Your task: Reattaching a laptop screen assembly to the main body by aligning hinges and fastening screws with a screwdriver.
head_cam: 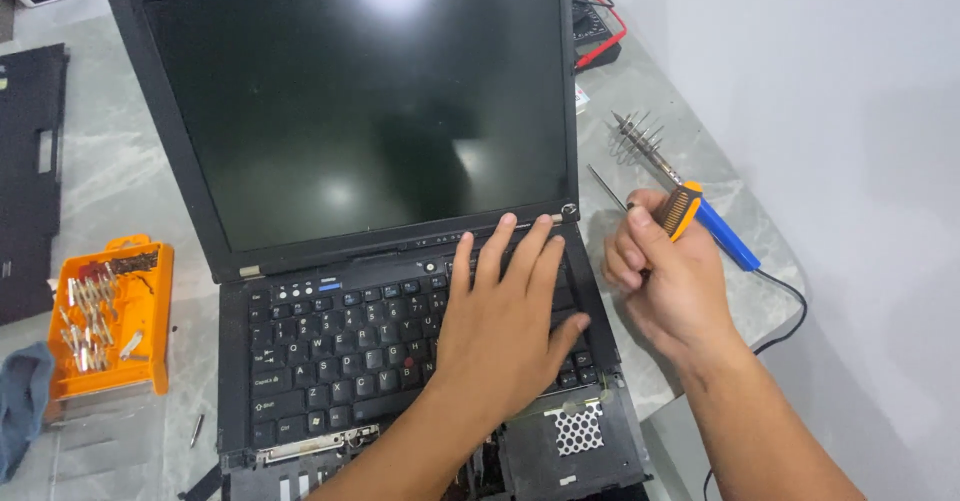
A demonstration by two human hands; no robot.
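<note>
Left hand (500, 331) lies flat, fingers spread, on black laptop (400, 261) keyboard. Right hand (665, 281), beside laptop, grips orange-handled screwdriver (655, 211); slip risks scratching screen or hitting blue soldering iron (725, 236).

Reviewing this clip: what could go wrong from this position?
1. The screwdriver in the right hand points its thin shaft toward the laptop screen; a slip could scratch it.
2. The left hand presses flat on the keyboard while the palm rest is off, so it may flex.
3. The soldering iron lies near the table edge.
</note>
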